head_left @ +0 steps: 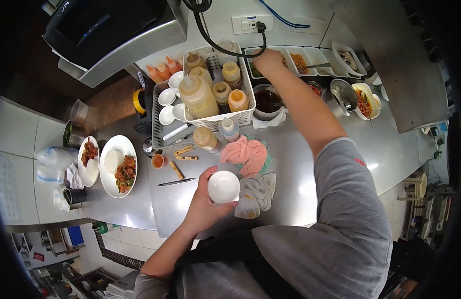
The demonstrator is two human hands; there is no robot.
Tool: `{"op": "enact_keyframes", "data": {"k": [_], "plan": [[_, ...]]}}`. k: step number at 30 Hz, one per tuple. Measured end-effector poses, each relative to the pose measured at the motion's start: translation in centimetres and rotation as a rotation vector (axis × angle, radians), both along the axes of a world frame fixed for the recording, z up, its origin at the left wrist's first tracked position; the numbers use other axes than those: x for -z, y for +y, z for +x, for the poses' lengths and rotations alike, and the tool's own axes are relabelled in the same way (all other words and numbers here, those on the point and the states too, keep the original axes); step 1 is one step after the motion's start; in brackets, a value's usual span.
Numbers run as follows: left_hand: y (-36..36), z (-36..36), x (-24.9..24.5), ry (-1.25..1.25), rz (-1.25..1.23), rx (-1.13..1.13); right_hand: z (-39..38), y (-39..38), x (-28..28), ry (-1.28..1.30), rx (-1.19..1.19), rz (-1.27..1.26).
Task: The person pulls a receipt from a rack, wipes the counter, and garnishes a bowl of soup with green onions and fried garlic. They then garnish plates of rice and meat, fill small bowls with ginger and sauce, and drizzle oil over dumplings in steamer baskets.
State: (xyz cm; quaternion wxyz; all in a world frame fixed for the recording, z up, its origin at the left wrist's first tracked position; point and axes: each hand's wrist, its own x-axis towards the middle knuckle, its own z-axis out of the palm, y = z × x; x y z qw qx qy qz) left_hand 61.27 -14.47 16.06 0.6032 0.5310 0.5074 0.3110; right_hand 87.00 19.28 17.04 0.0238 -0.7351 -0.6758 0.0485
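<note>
Held over the front of the counter, a small white bowl (224,185) sits in my left hand (205,202), thumb and fingers around its side. Nothing shows inside the bowl. My right arm stretches to the back, where my right hand (268,61) reaches down into the white divided tray (315,54). Its fingers point into a compartment with green bits (255,71) and are mostly hidden, so what they touch cannot be made out. Right beside that hand is a compartment of orange shreds (298,62). A pot of dark sauce (266,102) stands below my forearm.
A white basket (248,117) holds several sauce bottles. Cloths (248,154) and a crumpled rag (255,195) lie by the bowl. Left are an oval plate (107,182) and a smaller plate (88,174) with food. A pen (176,182) and clothespins (176,170) lie nearby. A black cable (230,53) hangs overhead.
</note>
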Motion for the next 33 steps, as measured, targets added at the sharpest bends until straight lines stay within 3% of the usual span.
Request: {"op": "enact_keyframes", "data": {"k": [2,4,5,9,11,12,14,18,19,22,24,26,27,29,33], "plan": [[1.0,0.2,0.2,0.144,0.113,0.030,0.6,0.2,0.8,-0.112,-0.019,0.048],[2.5,1.2,-1.2,0.248,0.181,0.072,2.0,-0.1,1.2,-0.286,-0.347,0.251],[3.1,1.7,-1.2,0.243,0.223,0.106,2.3,-0.3,0.7,-0.447,-0.455,0.141],[5.9,5.5,-1.5,0.204,0.343,0.139,4.1,-1.7,0.3,-0.415,-0.468,0.112],[7.6,7.9,-1.2,0.199,0.360,0.114,5.2,-2.1,0.5,-0.052,-0.303,0.036],[8.6,9.2,-1.2,0.192,0.314,0.094,6.1,-1.9,1.0,-0.056,-0.304,0.044],[11.0,11.6,-0.8,0.180,0.279,0.071,8.0,-1.1,2.1,0.274,-0.312,-0.018],[15.8,15.8,-1.4,0.067,0.281,-0.033,10.3,-2.1,2.1,0.475,-0.285,0.167],[16.9,16.7,-1.7,0.012,0.226,-0.091,10.3,-2.8,1.1,0.515,-0.183,0.136],[20.3,18.4,-1.5,0.020,0.199,-0.194,10.7,-5.6,-3.0,0.525,-0.200,0.123],[22.3,19.0,-1.1,-0.065,0.206,-0.186,9.7,-9.1,-5.8,0.470,-0.226,0.136],[23.5,19.6,-0.5,-0.067,0.346,-0.300,9.3,-11.5,-6.3,0.246,-0.350,0.365],[24.0,19.9,-0.3,0.038,0.363,-0.377,8.7,-12.3,-6.8,0.236,-0.363,0.359],[24.2,20.0,0.7,0.010,0.356,-0.385,7.2,-13.6,-7.4,-0.187,-0.445,0.575],[18.7,18.8,0.3,0.051,0.507,-0.345,7.3,-7.5,-4.4,-0.098,-0.271,0.300]]}}
